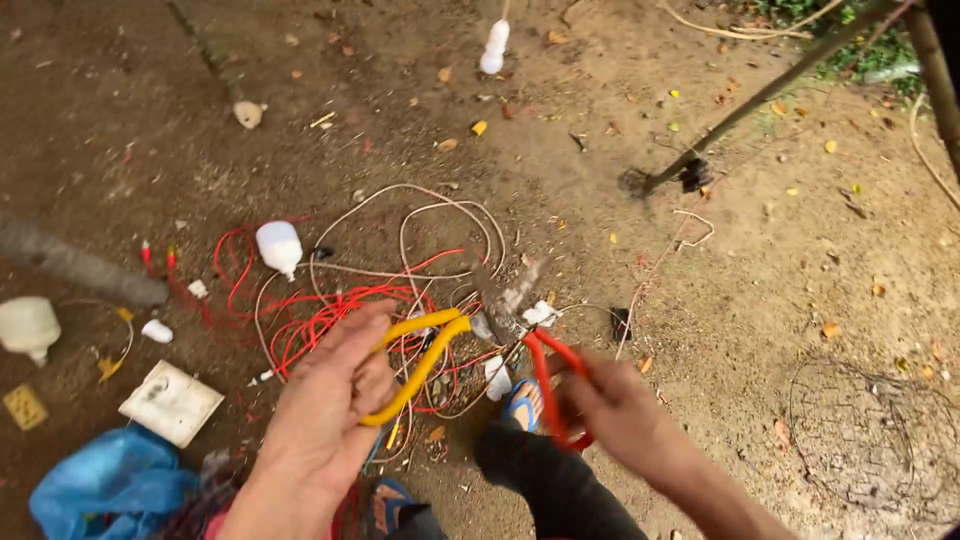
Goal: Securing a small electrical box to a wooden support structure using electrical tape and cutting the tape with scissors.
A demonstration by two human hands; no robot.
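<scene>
Item: yellow-handled tool (418,362), gripped in my left hand (325,420), fingers (372,382) clenched round one handle, the other handle arching free above. Item: red-handled tool (553,385), held in my right hand (620,415), fingers closed on its handles; its head pointed up toward a pale scrap of wire ends (520,300). Both tools hung over the bare dirt ground (760,270), just above a tangle of red and whitish wires (360,290). Among the wires lay a white bulb (279,247); another bulb (28,327) lay at the far left. Containers: one blue plastic bag (110,485), lower left, crumpled; contents not visible. Beside it lay a white square plate (171,403). My sandalled foot (522,402) stood between the hands.
</scene>
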